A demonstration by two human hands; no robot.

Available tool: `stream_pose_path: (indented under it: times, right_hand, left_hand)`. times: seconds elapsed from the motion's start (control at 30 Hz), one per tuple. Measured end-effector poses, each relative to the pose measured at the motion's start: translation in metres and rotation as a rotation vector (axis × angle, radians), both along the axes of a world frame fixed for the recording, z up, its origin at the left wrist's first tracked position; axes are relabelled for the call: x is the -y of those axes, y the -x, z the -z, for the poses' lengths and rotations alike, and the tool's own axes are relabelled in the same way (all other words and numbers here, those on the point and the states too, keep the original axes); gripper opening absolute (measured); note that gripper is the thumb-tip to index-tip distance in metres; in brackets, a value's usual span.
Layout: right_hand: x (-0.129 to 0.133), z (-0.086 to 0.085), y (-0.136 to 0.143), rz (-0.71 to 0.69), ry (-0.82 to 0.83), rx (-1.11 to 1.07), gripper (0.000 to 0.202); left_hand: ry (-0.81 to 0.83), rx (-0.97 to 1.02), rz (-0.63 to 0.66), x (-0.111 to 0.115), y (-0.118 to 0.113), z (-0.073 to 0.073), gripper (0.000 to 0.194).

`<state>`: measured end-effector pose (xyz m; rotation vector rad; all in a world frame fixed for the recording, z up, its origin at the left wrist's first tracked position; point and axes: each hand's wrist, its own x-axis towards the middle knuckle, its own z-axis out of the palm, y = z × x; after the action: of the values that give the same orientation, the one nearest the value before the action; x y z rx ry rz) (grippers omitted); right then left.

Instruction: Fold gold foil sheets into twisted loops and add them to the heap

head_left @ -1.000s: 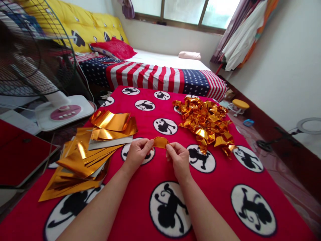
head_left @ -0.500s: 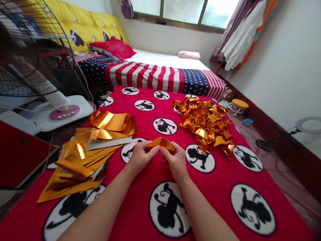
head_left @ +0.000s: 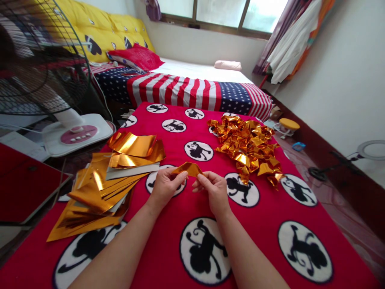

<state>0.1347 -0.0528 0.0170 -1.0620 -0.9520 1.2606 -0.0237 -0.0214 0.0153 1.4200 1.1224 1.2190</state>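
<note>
Between my two hands is a folded piece of gold foil paper (head_left: 189, 168), held just above the red cloth with its upper corners folded down. My left hand (head_left: 166, 185) pinches its left end between thumb and fingers. At the other end, my right hand (head_left: 213, 188) grips the right corner with thumb and forefinger. To the left lies a loose stack of gold foil sheets (head_left: 99, 192), some showing grey-white backs. A heap of folded gold foil pieces (head_left: 246, 144) is spread out at the right.
A red cloth with monkey prints (head_left: 255, 249) covers the table. An electric fan (head_left: 75, 128) stands at the left. Beyond the table is a bed (head_left: 180, 92) with a flag-patterned cover. On the floor at right are a yellow stool (head_left: 288, 123) and a ring light (head_left: 371, 149).
My right hand has shifted slightly right, away from the left thumb, to the foil piece's right corner. The thumbs, close together before, are now apart.
</note>
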Motion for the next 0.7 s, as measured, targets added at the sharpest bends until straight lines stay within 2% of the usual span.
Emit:
stream_pose_path:
  times: [0.13, 0.3, 0.57, 0.7]
  right_hand:
    - [0.0, 0.001, 0.005, 0.021, -0.012, -0.013, 0.021]
    - [0.003, -0.001, 0.014, 0.017, -0.043, 0.039, 0.023]
    - [0.002, 0.003, 0.004, 0.102, -0.061, 0.026, 0.027]
    - [-0.001, 0.007, -0.002, 0.136, -0.057, -0.023, 0.025]
  left_hand:
    - [0.003, 0.106, -0.012, 0.0, -0.006, 0.0, 0.018]
    - [0.014, 0.148, 0.056, 0.002, -0.013, 0.002, 0.018]
    - [0.063, 0.098, -0.102, -0.004, 0.0, 0.001, 0.026]
    - [0.087, 0.136, -0.1, -0.006, 0.003, 0.0, 0.022]
